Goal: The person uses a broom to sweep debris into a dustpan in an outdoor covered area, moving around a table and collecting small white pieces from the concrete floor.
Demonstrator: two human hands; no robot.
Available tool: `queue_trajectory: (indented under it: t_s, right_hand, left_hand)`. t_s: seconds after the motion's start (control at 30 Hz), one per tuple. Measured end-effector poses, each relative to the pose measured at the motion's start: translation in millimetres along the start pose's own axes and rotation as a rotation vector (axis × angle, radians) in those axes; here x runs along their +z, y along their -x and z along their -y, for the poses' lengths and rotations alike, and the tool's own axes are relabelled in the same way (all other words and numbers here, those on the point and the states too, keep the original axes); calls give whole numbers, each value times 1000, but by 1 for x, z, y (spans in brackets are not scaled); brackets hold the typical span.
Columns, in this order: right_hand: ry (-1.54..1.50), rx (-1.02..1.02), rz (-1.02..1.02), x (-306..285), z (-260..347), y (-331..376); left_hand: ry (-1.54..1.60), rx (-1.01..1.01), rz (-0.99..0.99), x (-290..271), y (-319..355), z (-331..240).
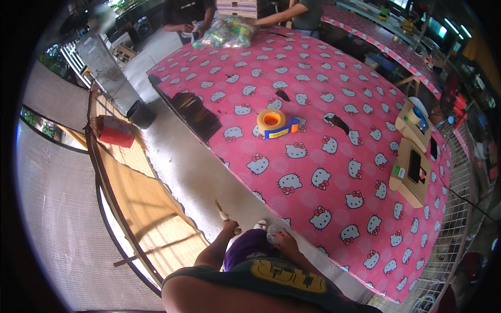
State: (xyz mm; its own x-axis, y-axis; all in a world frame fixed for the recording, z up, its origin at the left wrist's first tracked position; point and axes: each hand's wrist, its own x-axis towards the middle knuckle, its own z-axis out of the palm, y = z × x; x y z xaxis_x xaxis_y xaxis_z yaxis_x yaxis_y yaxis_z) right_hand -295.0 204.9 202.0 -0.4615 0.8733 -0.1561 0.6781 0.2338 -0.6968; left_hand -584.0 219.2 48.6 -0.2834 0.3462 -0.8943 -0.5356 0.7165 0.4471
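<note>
My left hand is closed around a slim, tan, stick-like object with a narrow pointed end. It hangs over the floor, left of the table. At the table's near edge my right hand has its fingers closed on a small, clear, crumpled piece of plastic. Beyond both hands, on the pink patterned tablecloth, stands a tape dispenser in blue and orange with a roll of tape.
Cardboard boxes lie at the table's right. Dark torn patches mark the cloth. A bulging plastic bag sits at the far end, near two people. Left are a black bin and a red box.
</note>
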Motion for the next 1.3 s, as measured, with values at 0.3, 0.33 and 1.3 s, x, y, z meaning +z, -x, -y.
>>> queue_trajectory:
  t_s: [0.3,0.33,1.3]
  right_hand:
    - [77,168,44,40,-22,-37]
    - [107,166,50,44,-25,-39]
    - [520,-806,280,5,126,-242]
  left_hand:
    - [-744,1072,155,-48,-24,-8]
    - [-769,1191,193,-43,-17,-17]
    - [-1305,804,155,-234,-243,-142]
